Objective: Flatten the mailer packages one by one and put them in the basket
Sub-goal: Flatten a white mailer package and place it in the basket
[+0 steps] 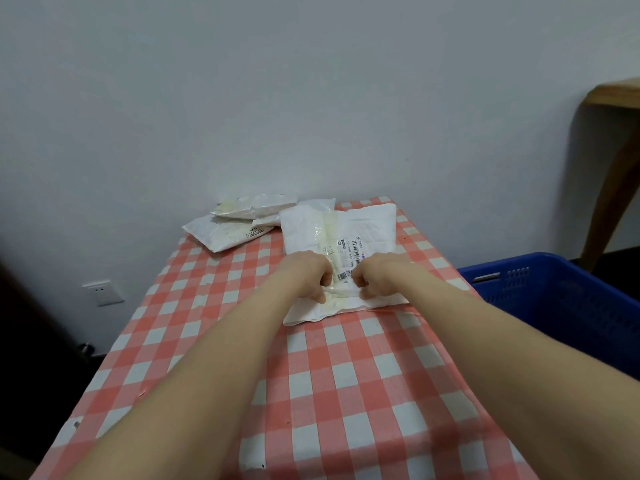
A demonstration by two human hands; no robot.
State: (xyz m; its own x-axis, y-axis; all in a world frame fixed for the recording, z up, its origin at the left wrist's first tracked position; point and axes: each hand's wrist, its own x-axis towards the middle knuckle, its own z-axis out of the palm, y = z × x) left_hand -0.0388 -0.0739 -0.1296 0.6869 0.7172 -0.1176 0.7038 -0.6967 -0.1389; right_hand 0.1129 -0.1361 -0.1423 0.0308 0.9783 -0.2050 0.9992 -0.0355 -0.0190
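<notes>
Several spare packages [228, 230] heaped at the far left corner of the checked table [346, 393]. At centre, left hand [306, 277], fingers curled, pinching the white mailer [363, 223] by its taped near end on the cloth; right hand [381, 278] just beside, gripping likewise. Right of the table, blue basket [554, 282], apart from the mailer.

The left hand [304, 276] and right hand [381, 277] are covering the near middle of the mailer [304, 226], and their curled fingers are hiding their own tips. The print on the label [353, 249] is showing too small to read. The picture's right edge is cutting off the blue basket [554, 292], and the mailer is overlapping the pile [228, 233] behind it.
</notes>
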